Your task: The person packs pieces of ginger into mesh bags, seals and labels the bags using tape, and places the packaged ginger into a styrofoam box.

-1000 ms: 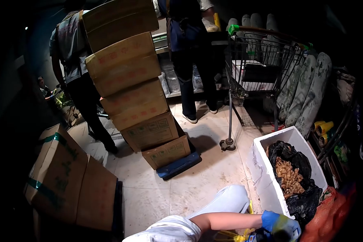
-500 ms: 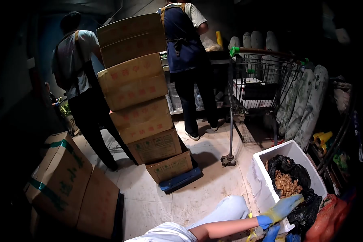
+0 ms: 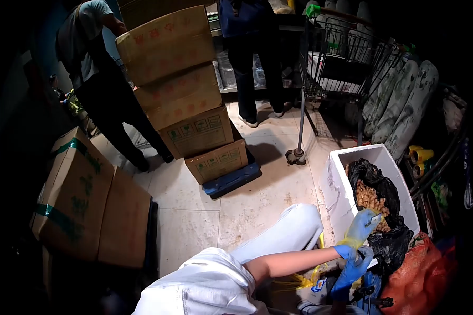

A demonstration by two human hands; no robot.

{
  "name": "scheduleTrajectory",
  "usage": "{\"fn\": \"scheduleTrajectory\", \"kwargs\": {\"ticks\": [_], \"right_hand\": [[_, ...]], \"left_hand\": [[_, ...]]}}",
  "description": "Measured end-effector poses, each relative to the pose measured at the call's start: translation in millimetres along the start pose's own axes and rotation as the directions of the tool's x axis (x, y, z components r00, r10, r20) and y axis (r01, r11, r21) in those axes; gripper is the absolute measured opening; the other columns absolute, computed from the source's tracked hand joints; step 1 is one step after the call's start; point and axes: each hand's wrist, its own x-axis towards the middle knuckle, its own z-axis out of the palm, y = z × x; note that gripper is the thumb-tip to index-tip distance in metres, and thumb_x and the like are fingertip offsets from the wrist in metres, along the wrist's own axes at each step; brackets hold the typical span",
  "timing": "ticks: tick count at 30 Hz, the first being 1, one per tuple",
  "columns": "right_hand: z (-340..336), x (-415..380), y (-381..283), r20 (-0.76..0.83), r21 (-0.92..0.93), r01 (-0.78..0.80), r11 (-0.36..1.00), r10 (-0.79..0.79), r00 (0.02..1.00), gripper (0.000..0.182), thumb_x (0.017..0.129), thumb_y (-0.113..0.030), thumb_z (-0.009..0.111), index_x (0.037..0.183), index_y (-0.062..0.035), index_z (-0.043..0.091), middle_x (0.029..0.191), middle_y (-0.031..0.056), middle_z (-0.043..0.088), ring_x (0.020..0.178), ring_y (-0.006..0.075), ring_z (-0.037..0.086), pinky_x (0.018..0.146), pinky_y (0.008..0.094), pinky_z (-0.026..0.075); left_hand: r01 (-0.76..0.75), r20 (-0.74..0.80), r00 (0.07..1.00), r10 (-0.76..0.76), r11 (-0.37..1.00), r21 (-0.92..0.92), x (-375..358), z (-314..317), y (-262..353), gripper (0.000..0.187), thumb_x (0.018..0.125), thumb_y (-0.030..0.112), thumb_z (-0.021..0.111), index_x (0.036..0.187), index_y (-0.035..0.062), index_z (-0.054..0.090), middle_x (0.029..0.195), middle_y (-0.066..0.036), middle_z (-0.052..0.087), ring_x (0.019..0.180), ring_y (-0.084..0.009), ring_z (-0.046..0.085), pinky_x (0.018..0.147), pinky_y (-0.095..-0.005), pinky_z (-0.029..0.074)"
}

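Note:
My left hand (image 3: 361, 229), in a blue and yellow glove, is over the near part of a white foam box (image 3: 339, 205). Its fingers are bent together; whatever they hold is too small to make out. Below it lie pieces of ginger root (image 3: 369, 196) in a black plastic bag (image 3: 399, 202) that lines the box. My right hand (image 3: 354, 269), gloved in blue, is just under the left wrist, near the box's front edge. Its fingers are closed around something dark that I cannot make out.
A red mesh sack (image 3: 412, 281) lies right of the box. Beyond stand a shopping cart (image 3: 333, 65) and large pale-green gourds (image 3: 399, 105). Cartons (image 3: 181, 97) are stacked on a blue base (image 3: 231, 180); more cartons (image 3: 84, 202) stand left. Two people (image 3: 247, 58) stand behind the stack.
The view has tilted down. My left hand has drawn back from the black bag, its outstretched fingers now bent. My right hand has come up beside the left wrist.

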Motion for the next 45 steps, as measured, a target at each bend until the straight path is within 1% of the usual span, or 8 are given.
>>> {"fn": "scheduleTrajectory", "kwargs": {"ticks": [10, 17, 22, 26, 31, 34, 38, 45], "right_hand": [[-4, -1, 25, 0.014, 0.22, -0.165, 0.961, 0.166, 0.986, 0.015, 0.081, -0.016, 0.046, 0.084, -0.0009, 0.042, 0.079, 0.0052, 0.042, 0.072, 0.0132, 0.039, 0.066, 0.0247, 0.036], [-3, 5, 38, 0.127, 0.279, -0.284, 0.917, 0.258, 0.958, 0.004, 0.084, -0.008, 0.044, 0.083, -0.0047, 0.043, 0.078, 0.0008, 0.042, 0.073, 0.01, 0.04, 0.069, 0.0209, 0.036], [10, -6, -11, 0.273, 0.194, -0.4, 0.896, 0.342, 0.899, 0.017, 0.074, -0.011, 0.059, 0.083, -0.0039, 0.046, 0.079, 0.0025, 0.045, 0.075, 0.0115, 0.043, 0.07, 0.0233, 0.038], [13, -15, 15, 0.336, 0.088, -0.169, 0.982, 0.131, 0.933, 0.027, 0.071, -0.012, 0.061, 0.092, -0.0009, 0.048, 0.085, 0.0068, 0.051, 0.077, 0.016, 0.048, 0.07, 0.0266, 0.04], [9, -7, 1, 0.33, -0.159, -0.167, 0.973, 0.211, 0.92, 0.02, 0.073, -0.01, 0.055, 0.089, 0.0011, 0.051, 0.086, 0.0109, 0.053, 0.076, 0.0188, 0.049, 0.069, 0.0293, 0.041], [8, -4, -10, 0.221, -0.331, 0.207, 0.92, -0.138, 0.966, 0.015, 0.075, -0.01, 0.051, 0.086, 0.0016, 0.052, 0.083, 0.0108, 0.052, 0.073, 0.0179, 0.049, 0.067, 0.0292, 0.041], [11, -27, 17, 0.124, 0.263, -0.438, 0.86, 0.42, 0.899, 0.015, 0.081, -0.013, 0.044, 0.088, 0.0001, 0.045, 0.078, 0.0102, 0.049, 0.071, 0.0157, 0.045, 0.066, 0.0275, 0.04], [8, -5, -38, 0.388, -0.012, -0.251, 0.968, 0.236, 0.891, 0.022, 0.073, -0.009, 0.06, 0.09, -0.0024, 0.048, 0.085, 0.0127, 0.057, 0.077, 0.0231, 0.055, 0.067, 0.0296, 0.043]], "left_hand": [[-0.011, -0.179, 0.982, 0.053, 0.973, 0.23, -17, 3, -62, 0.028, 0.076, 0.017, 0.053, 0.097, -0.0022, 0.051, 0.092, -0.021, 0.052, 0.087, -0.0347, 0.049, 0.076, -0.0337, 0.04], [0.302, 0.055, 0.941, -0.334, 0.902, 0.309, -40, 1, -68, 0.024, 0.073, 0.022, 0.053, 0.081, -0.0002, 0.055, 0.072, -0.022, 0.055, 0.071, -0.0385, 0.052, 0.063, -0.0391, 0.041], [0.318, -0.074, 0.948, -0.309, 0.916, 0.243, -19, -13, -72, 0.018, 0.072, 0.02, 0.053, 0.074, 0.0025, 0.057, 0.067, -0.013, 0.058, 0.059, -0.0213, 0.055, 0.055, -0.0312, 0.043], [0.488, -0.025, 0.873, -0.487, 0.871, 0.055, -12, -27, -53, 0.021, 0.074, 0.022, 0.054, 0.079, 0.0028, 0.06, 0.066, -0.012, 0.058, 0.057, -0.0201, 0.055, 0.055, -0.029, 0.043], [0.106, -0.129, 0.988, -0.08, 0.972, 0.21, -2, -35, -61, 0.03, 0.075, 0.014, 0.055, 0.102, 0.0019, 0.05, 0.075, -0.014, 0.058, 0.066, -0.0197, 0.056, 0.062, -0.0288, 0.043], [0.229, -0.151, 0.968, -0.202, 0.954, 0.193, 2, -31, -52, 0.029, 0.074, 0.015, 0.056, 0.099, 0.0017, 0.051, 0.075, -0.015, 0.058, 0.067, -0.0189, 0.056, 0.062, -0.0291, 0.043], [0.109, 0.083, 0.987, -0.135, 0.96, 0.257, -11, -32, -40, 0.021, 0.075, 0.021, 0.054, 0.085, 0.0025, 0.055, 0.067, -0.017, 0.055, 0.061, -0.026, 0.055, 0.059, -0.0316, 0.043], [0.185, 0.092, 0.978, -0.188, 0.982, 0.041, -7, -31, -74, 0.015, 0.072, 0.012, 0.058, 0.082, 0.0015, 0.059, 0.067, -0.007, 0.057, 0.063, -0.0097, 0.051, 0.058, -0.0237, 0.042]]}}
